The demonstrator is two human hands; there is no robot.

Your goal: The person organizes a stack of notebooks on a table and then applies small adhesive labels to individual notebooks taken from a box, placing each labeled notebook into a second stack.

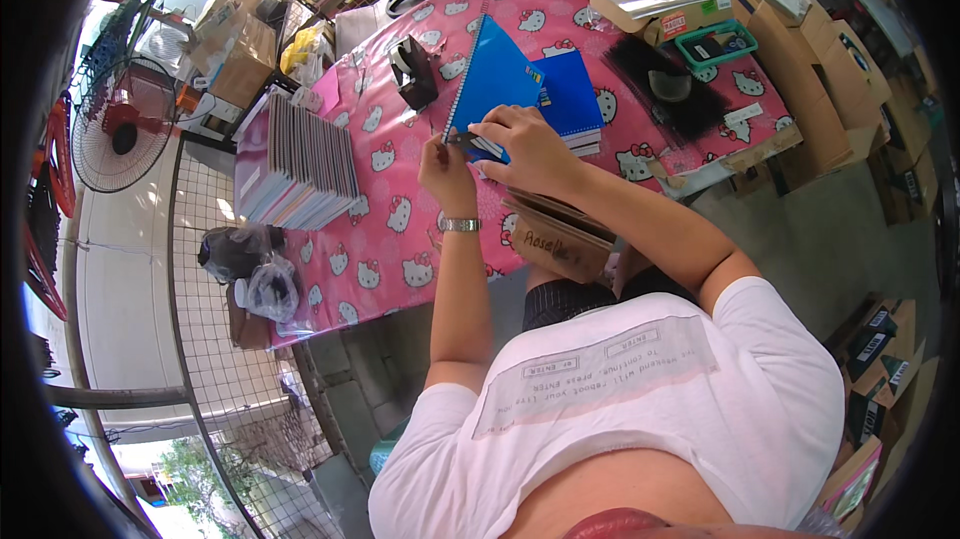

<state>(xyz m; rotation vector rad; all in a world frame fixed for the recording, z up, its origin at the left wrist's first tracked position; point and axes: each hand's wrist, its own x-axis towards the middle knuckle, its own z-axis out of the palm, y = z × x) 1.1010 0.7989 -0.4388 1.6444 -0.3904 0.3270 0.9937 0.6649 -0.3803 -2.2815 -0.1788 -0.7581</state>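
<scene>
A blue spiral notebook [492, 64] lies tilted on a pink patterned tablecloth, its wire coil along the left edge. My left hand [447, 174] is closed at the coil's near end, fingertips pinched there. In my right hand [537, 149] is a small tool that looks like pliers [486, 146], with a dark head and blue handles. Its head is at the coil's end, next to my left fingertips; the exact bite is too small to make out. Right of the notebook, more blue notebooks [574, 89] lie in a low stack, partly covered by it.
A tall stack of notebooks [300, 164] stands at the left of the table [395, 264]. Beyond my hands sits a black tape dispenser [412, 74]. On the right are a pile of thin black strands [665, 94] and a green basket [715, 44]. A cardboard box [555, 244] is near my lap.
</scene>
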